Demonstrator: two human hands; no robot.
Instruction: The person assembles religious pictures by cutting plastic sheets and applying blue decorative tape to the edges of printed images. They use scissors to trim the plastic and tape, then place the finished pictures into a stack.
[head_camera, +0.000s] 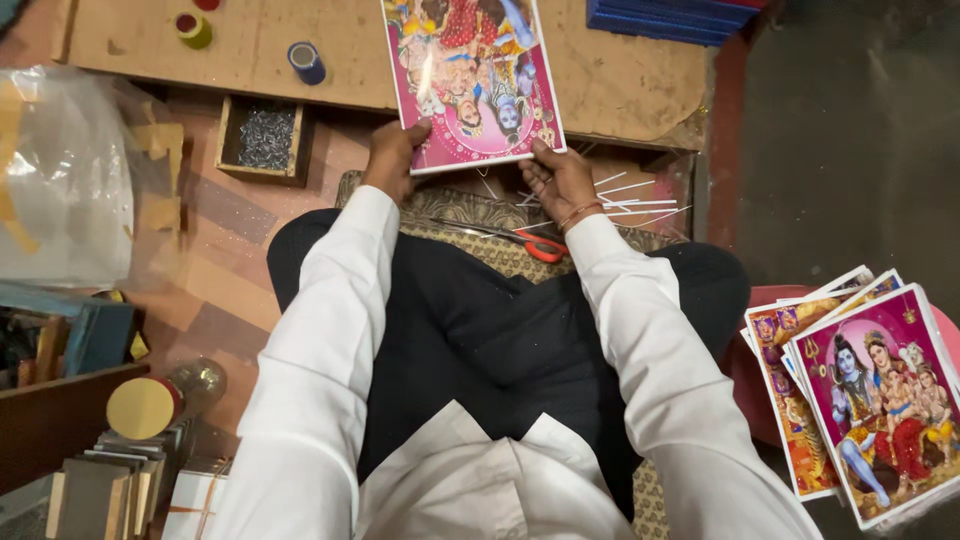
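A glossy pink picture print (470, 75) with several painted figures lies over the front edge of a low wooden board (250, 45). My left hand (392, 155) grips its near left corner. My right hand (556, 180) holds its near right corner, a thread band on the wrist. Both arms are in white sleeves over my dark-clothed lap. Red-handled scissors (530, 243) lie on the patterned mat just below my right wrist. Thin white paper strips (635, 200) are scattered right of that hand.
A small wooden box of metal bits (265, 140) sits left of my left hand. Tape rolls (306, 62) stand on the board. A stack of similar prints (870, 390) rests on a red stool at right. A plastic bag (60, 180) and wood pieces (100, 480) crowd the left.
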